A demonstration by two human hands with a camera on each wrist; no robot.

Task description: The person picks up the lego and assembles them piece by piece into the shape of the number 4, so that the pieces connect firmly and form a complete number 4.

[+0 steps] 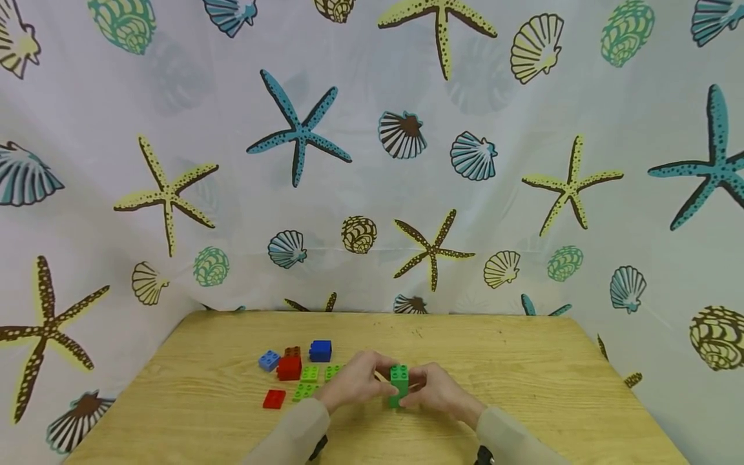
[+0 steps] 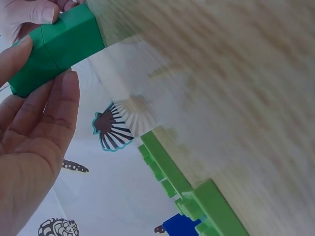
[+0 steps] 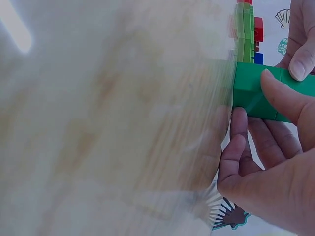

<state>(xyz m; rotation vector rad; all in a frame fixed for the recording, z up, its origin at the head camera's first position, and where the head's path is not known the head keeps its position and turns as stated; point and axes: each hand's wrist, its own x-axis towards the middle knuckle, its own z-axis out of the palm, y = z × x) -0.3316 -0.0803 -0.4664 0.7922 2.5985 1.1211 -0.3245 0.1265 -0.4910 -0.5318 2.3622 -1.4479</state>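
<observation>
A stack of green toy building bricks [image 1: 398,389] stands upright on the table between the two hands, studs on top. A seam between an upper and a lower brick shows in the left wrist view. My left hand [image 1: 361,380] grips the upper brick between thumb and fingers, from the left side. From the right, my right hand [image 1: 440,391] holds the lower brick [image 3: 251,88], its thumb on the near face and fingers behind. Both thumbs lie on the side that faces me. The far side of the stack is hidden in the head view.
Left of the hands lie light green bricks [image 1: 305,391], a red brick [image 1: 289,369], a flat red piece [image 1: 274,399], a blue brick [image 1: 320,351], a lighter blue brick [image 1: 269,360] and a brown brick [image 1: 292,352]. A shell-patterned curtain [image 1: 372,194] hangs behind the wooden table [image 1: 523,374].
</observation>
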